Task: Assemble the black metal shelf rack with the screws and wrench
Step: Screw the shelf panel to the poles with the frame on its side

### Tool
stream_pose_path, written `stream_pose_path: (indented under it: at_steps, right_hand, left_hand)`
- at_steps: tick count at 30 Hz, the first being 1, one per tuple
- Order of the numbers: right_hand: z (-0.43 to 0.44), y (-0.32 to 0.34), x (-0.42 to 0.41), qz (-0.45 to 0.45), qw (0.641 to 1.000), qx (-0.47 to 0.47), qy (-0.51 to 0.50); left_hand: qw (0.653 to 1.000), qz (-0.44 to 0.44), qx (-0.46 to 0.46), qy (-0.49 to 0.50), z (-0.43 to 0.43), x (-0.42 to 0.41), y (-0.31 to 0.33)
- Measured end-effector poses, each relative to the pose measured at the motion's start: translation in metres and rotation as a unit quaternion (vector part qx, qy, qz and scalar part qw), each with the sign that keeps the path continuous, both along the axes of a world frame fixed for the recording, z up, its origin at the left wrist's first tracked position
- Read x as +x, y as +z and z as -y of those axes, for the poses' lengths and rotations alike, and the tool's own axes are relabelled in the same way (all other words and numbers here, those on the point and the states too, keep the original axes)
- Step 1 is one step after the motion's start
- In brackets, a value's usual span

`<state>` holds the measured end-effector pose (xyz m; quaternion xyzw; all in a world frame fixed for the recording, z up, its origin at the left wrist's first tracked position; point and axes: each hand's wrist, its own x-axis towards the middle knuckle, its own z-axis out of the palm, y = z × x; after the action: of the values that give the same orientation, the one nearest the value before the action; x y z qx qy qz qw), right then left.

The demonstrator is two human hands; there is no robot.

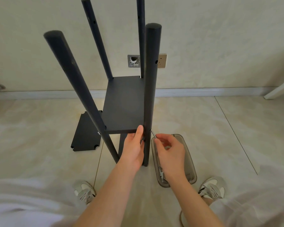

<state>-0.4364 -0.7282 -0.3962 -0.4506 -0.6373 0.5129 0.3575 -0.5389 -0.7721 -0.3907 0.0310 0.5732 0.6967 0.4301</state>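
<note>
From the head camera, we look down on the rack (75, 82) standing upright on the floor (220, 131), its long axis vertical. Its shelf (123, 108) lies flat, running away from us towards the wall. The joint we work on is the near right corner, where the shelf meets the post (152, 79).

Our left hand (133, 149) holds that post from the left just under the shelf. The thumb lies straight up against the shelf's front edge, and the fingers curl round the post.

Our right hand (169, 149) is on the other side of the post and is the one nearer the tool. Its thumb and fingertips pinch the wrench (153, 134), with the other fingers loosely curled. The wrench is short and thin. It slants up and left from the fingertips, and its far tip meets the post's right side at shelf level. So the joint lies up and left of the right fingers, very close. We cannot see the screw itself.

A tray (188, 163) holding screws (161, 173) lies under the right hand. A spare panel (85, 133) lies flat to the left.
</note>
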Motion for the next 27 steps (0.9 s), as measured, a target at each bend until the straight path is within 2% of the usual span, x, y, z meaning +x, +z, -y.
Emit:
stream_pose_path:
  at_steps: [19, 27]
  right_hand:
    - [-0.006, 0.007, 0.003, -0.021, 0.999, -0.006, 0.034]
    - [-0.012, 0.009, 0.002, 0.002, 0.999, -0.002, 0.045]
  left_hand:
    - [1.000, 0.000, -0.008, 0.000, 0.002, 0.000, -0.001]
    - [1.000, 0.005, -0.009, 0.002, 0.001, -0.001, -0.004]
